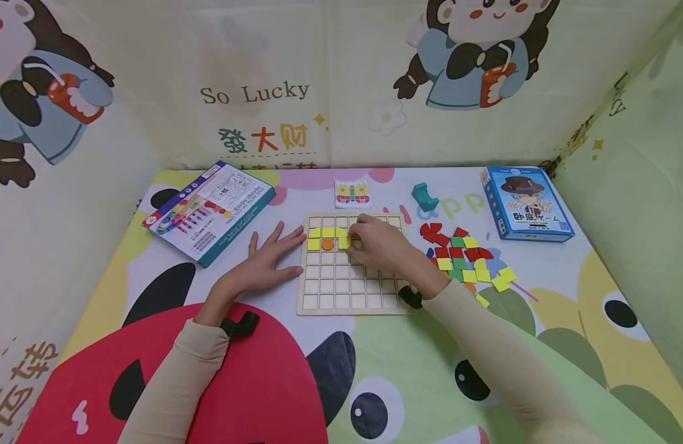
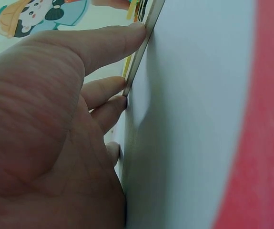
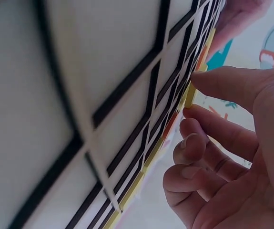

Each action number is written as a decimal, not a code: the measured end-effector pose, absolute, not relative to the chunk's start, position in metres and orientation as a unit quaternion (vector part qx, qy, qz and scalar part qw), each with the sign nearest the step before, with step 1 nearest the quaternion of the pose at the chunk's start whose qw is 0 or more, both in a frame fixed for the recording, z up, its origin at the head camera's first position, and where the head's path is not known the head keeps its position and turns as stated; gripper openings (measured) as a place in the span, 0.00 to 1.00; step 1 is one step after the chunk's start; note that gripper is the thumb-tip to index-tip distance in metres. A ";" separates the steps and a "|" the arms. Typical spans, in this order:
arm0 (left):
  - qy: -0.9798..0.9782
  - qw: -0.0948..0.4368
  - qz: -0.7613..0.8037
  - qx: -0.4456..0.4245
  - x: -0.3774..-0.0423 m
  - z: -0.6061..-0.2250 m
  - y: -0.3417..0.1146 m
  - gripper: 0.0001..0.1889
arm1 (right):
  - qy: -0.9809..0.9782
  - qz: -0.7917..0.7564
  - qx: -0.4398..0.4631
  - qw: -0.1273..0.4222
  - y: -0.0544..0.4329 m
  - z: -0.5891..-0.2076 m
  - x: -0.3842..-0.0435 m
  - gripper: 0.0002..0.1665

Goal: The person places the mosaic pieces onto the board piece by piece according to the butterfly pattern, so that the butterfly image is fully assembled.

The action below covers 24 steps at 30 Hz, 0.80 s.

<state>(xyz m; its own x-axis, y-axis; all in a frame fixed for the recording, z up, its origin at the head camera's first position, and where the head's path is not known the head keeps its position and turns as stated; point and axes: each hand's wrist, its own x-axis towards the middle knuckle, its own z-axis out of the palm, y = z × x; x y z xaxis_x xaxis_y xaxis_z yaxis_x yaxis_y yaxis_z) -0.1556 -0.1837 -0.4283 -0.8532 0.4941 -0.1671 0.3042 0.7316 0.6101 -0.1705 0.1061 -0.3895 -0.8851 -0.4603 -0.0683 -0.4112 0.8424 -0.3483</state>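
Note:
A wooden grid board (image 1: 352, 311) lies flat on the table, with several yellow square tiles (image 1: 314, 232) and a round orange piece (image 1: 327, 245) in its upper left cells. My right hand (image 1: 383, 243) is over the board's upper part. In the right wrist view, its thumb and index finger pinch a yellow tile (image 3: 190, 95) against the grid, while the other fingers curl loosely. My left hand (image 1: 269, 262) rests beside the board with fingers spread. Its fingertips touch the board's left edge (image 2: 139, 57) in the left wrist view.
Loose red, green and yellow tiles (image 1: 468, 275) lie right of the board. Behind it is a small butterfly picture card (image 1: 352, 194), with a teal curved piece (image 1: 425, 197) to its right. A box (image 1: 211, 213) lies at left; a blue game box (image 1: 527, 203) is at right.

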 end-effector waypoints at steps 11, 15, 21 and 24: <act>0.915 0.161 0.297 0.221 -0.156 -0.428 -0.184 0.42 | 0.957 -0.146 -0.238 0.076 0.100 -0.390 -0.172 0.21; 0.915 0.163 0.294 0.221 -0.156 -0.428 -0.184 0.42 | 0.958 -0.142 -0.240 0.074 0.100 -0.391 -0.172 0.22; 0.913 0.163 0.301 0.221 -0.156 -0.428 -0.184 0.42 | 0.957 -0.148 -0.238 0.074 0.102 -0.392 -0.172 0.20; 0.914 0.162 0.299 0.219 -0.155 -0.427 -0.184 0.42 | 0.956 -0.153 -0.239 0.075 0.103 -0.392 -0.171 0.19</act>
